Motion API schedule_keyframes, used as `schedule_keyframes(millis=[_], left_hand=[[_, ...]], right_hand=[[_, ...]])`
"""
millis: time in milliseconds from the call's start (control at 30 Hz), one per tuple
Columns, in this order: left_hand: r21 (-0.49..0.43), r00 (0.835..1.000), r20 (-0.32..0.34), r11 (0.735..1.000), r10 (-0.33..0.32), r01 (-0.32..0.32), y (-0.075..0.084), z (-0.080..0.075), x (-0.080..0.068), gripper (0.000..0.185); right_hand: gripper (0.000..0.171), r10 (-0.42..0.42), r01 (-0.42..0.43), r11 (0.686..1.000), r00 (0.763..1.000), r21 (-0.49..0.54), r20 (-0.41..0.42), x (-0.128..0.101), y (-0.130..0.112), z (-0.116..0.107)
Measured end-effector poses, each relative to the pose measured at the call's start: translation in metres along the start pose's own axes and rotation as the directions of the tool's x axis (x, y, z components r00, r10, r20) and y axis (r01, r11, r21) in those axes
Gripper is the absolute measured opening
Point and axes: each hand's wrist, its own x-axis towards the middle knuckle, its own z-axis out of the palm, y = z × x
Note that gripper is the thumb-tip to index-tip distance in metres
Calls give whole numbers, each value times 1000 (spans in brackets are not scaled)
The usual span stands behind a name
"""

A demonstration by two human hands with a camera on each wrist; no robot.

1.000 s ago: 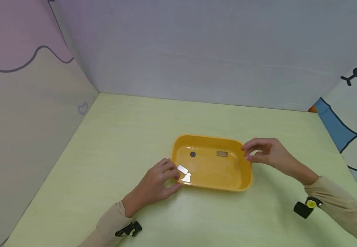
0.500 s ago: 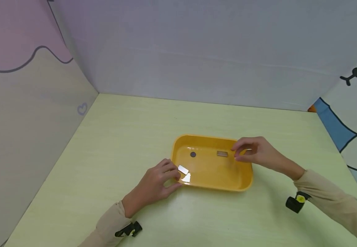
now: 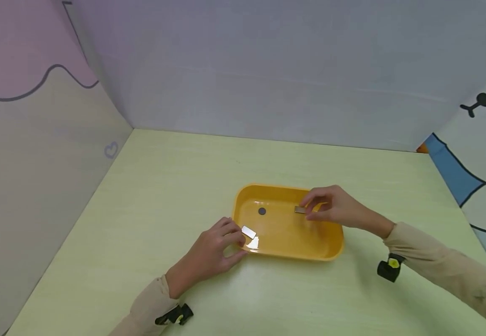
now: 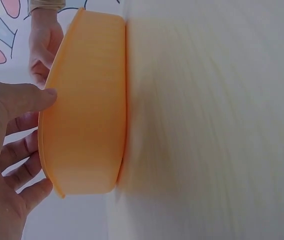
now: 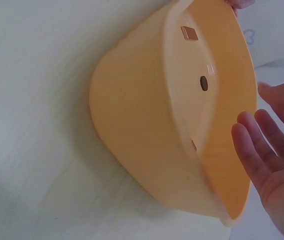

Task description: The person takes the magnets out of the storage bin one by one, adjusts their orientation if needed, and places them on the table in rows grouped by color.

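A yellow plastic tray [image 3: 286, 255] sits on the pale green table. My left hand [image 3: 239, 242] grips its near left corner, thumb on the outer wall [image 4: 87, 115] and fingers over the rim. A silvery rectangular piece [image 3: 249, 231] lies in the tray by those fingers. A dark round disc [image 3: 261, 211] lies further back. My right hand [image 3: 306, 210] reaches in over the right rim, thumb and forefinger apart beside a small brown rectangular piece [image 3: 299, 210]. In the right wrist view the fingers [image 5: 254, 150] are straight and hold nothing, and the brown piece [image 5: 193, 145] lies on the tray floor.
Paper walls with cartoon drawings close in the table on the left [image 3: 37, 154], back [image 3: 268, 84] and right [image 3: 478, 154]. Bare tabletop [image 3: 163, 177] lies all round the tray. Black wrist cameras [image 3: 389, 268] hang under both sleeves.
My right hand has moved left from the tray's right rim into the tray, up to the brown piece. The left hand and the tray have stayed put.
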Motion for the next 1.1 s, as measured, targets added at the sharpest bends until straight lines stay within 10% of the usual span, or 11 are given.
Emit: schedule_keyframes(millis=[1100], left_hand=[[19,1000,-8,1000,1,-1,3,-4,-4,19]], right_hand=[[21,-96,169,927,970,-335,224,64,-9,32]])
